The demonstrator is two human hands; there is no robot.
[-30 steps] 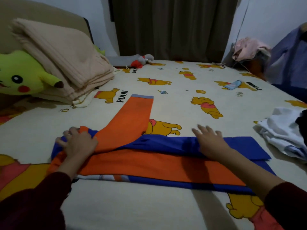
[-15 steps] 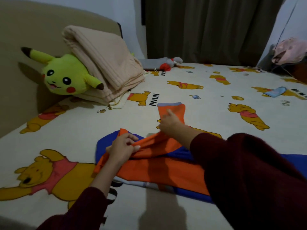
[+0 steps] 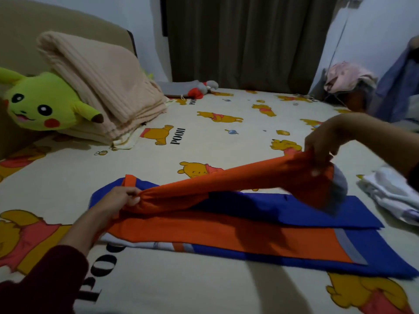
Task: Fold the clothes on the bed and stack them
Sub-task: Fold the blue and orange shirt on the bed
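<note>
On the cartoon-print bed (image 3: pixel 226 291), the orange-and-blue long-sleeved shirt (image 3: pixel 226 225) is only partly folded: its orange sleeve (image 3: pixel 226 180) is held taut, pinched by the left hand (image 3: pixel 120 200) and right hand (image 3: pixel 322 141). A crumpled white garment (image 3: pixel 390 193), apparently unfolded, is left, and no stack is seen.

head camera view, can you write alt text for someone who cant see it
A person's left hand and right hand stretch an orange sleeve above an orange and blue shirt lying flat on a bed with a cartoon-bear sheet. A yellow plush toy and folded beige blanket sit behind, crumpled white clothing at right.
</note>
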